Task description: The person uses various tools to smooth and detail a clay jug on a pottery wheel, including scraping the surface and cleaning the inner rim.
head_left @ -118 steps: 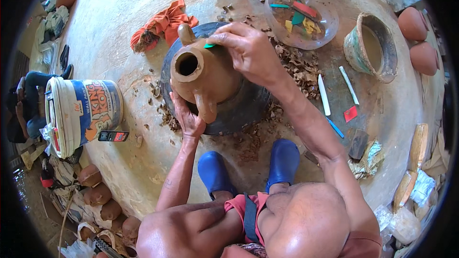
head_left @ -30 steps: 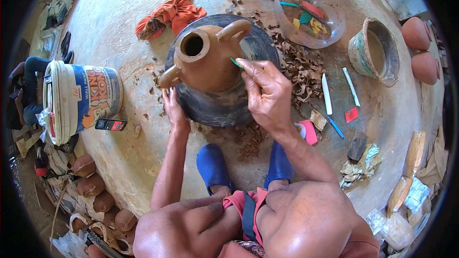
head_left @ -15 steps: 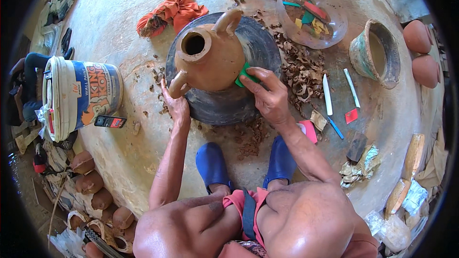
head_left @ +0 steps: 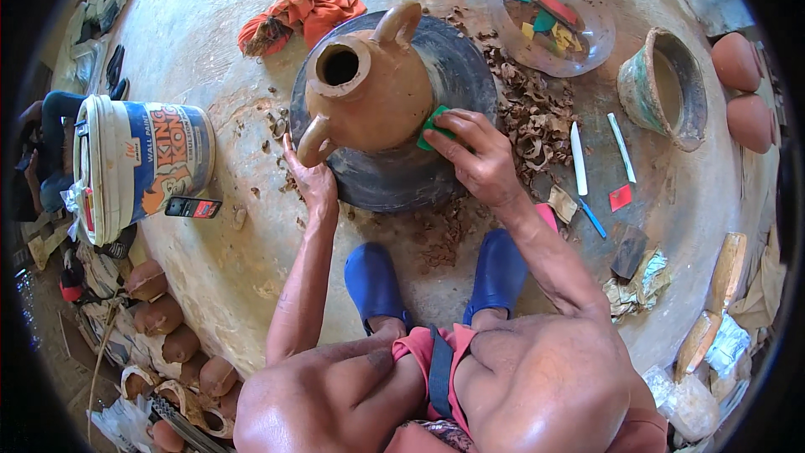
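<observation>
A brown clay jug [head_left: 365, 88] with two handles and a round dark mouth sits on a dark turntable [head_left: 365, 189]. My right hand [head_left: 478, 159] grips a green flat scraper [head_left: 436, 122] against the jug's lower right side. My left hand [head_left: 314, 180] is at the turntable's left edge, just beside the lower handle, fingers stretched upward; their contact with the rim is partly hidden.
Around the turntable lie clay shavings [head_left: 532, 134], an orange cloth [head_left: 302, 13], a basin [head_left: 537, 50] of coloured pieces, a pot [head_left: 629, 84] of murky liquid, small tools [head_left: 579, 159], a bucket [head_left: 126, 172] and a phone [head_left: 193, 207]. Someone sits far left [head_left: 50, 164]; pots line both sides.
Since the oldest frame the jug has turned, its handles changing sides, and my right hand has moved down with the green scraper. In the last second the scraper has turned flatter against the jug.
</observation>
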A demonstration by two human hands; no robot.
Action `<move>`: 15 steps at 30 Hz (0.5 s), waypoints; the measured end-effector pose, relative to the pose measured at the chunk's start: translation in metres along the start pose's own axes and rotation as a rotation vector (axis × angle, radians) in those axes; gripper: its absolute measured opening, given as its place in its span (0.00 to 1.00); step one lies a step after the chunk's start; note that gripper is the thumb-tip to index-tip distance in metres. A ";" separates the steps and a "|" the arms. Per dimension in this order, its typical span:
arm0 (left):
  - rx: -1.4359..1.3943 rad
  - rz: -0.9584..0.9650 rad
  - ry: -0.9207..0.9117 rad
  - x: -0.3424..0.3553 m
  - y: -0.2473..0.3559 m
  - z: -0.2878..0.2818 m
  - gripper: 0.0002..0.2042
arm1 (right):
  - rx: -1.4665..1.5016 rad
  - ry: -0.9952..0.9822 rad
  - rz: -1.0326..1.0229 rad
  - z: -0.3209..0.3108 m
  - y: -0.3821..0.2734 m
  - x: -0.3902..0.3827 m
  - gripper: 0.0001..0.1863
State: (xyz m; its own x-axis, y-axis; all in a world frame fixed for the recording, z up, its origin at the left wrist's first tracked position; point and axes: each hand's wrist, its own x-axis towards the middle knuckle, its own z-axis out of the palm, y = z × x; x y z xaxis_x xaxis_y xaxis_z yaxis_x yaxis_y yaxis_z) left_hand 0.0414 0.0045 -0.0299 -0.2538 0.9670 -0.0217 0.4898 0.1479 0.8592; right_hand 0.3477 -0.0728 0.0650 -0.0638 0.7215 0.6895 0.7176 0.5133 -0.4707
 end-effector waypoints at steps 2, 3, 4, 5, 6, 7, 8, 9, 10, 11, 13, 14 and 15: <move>-0.029 -0.070 -0.026 -0.004 0.002 0.000 0.38 | -0.014 -0.032 0.027 -0.003 -0.002 0.002 0.23; -0.058 -0.141 -0.053 -0.011 0.008 0.002 0.38 | -0.018 0.065 -0.014 -0.007 -0.006 0.022 0.22; -0.084 -0.166 -0.037 -0.011 0.013 -0.002 0.38 | -0.012 0.179 -0.070 -0.006 -0.011 0.044 0.21; -0.092 -0.160 -0.046 -0.012 0.017 0.001 0.38 | -0.024 0.181 -0.072 -0.007 -0.012 0.059 0.21; -0.124 -0.165 -0.055 -0.014 0.018 0.001 0.38 | -0.036 0.168 -0.138 -0.004 -0.015 0.070 0.20; -0.155 -0.171 -0.065 -0.017 0.018 -0.001 0.38 | -0.047 0.154 -0.204 -0.002 -0.016 0.074 0.20; -0.159 -0.165 -0.064 -0.017 0.017 -0.001 0.38 | -0.065 0.107 -0.221 0.000 -0.016 0.070 0.20; -0.077 -0.134 -0.059 -0.016 0.011 -0.002 0.38 | -0.064 0.113 -0.228 0.003 -0.016 0.060 0.20; -0.035 -0.117 -0.053 -0.015 0.005 -0.002 0.38 | -0.065 0.108 -0.182 0.003 -0.015 0.046 0.19; 0.006 -0.100 -0.048 -0.014 -0.001 -0.001 0.38 | -0.065 0.101 -0.134 0.003 -0.014 0.029 0.19; -0.078 -0.107 -0.045 -0.025 -0.003 0.006 0.37 | -0.084 0.067 -0.063 0.007 -0.005 -0.004 0.19; -0.082 -0.101 -0.041 -0.031 0.002 0.004 0.37 | -0.082 0.020 -0.028 0.011 0.001 -0.016 0.19; -0.085 -0.095 -0.052 -0.036 0.001 0.002 0.37 | -0.087 -0.028 0.003 0.010 0.004 -0.016 0.20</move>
State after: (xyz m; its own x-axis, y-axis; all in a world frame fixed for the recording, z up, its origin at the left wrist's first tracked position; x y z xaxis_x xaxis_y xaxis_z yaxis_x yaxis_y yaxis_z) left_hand 0.0527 -0.0297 -0.0293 -0.2515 0.9592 -0.1295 0.3927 0.2234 0.8921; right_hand 0.3447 -0.0779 0.0464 -0.0801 0.7362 0.6720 0.7750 0.4699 -0.4224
